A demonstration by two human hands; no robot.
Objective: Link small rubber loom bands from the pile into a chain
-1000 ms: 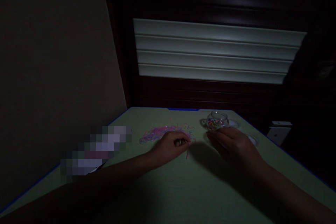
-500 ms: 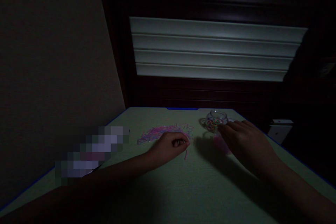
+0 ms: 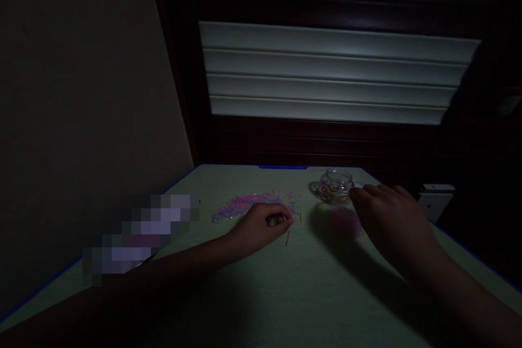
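My left hand point(image 3: 263, 225) rests near the table's middle, thumb and fingertips pinched together; what they hold, if anything, is too small to make out. Behind it spreads a loose pile of pink and purple bands point(image 3: 238, 206), looking like small elastics. A single short pink strip point(image 3: 287, 238) lies just below the fingertips. To the right, my right hand point(image 3: 385, 215) is raised with its fingers bent down and pressed together, their tips hidden. Beside and below it sits a blurred pink clump point(image 3: 345, 223). A clear round jar point(image 3: 335, 185) with multicoloured rings stands behind, upright and without a lid.
The pale green table point(image 3: 261, 293) has a blue edge. A pixelated object point(image 3: 138, 236) lies at its left side, by a wall. White boxes point(image 3: 436, 198) are beyond the right edge. Dark panelling with a pale slatted section point(image 3: 326, 73) rises behind. The room is dim.
My right hand has moved slightly right, showing more of the pink clump and the jar. My left hand keeps its pinch in nearly the same place.
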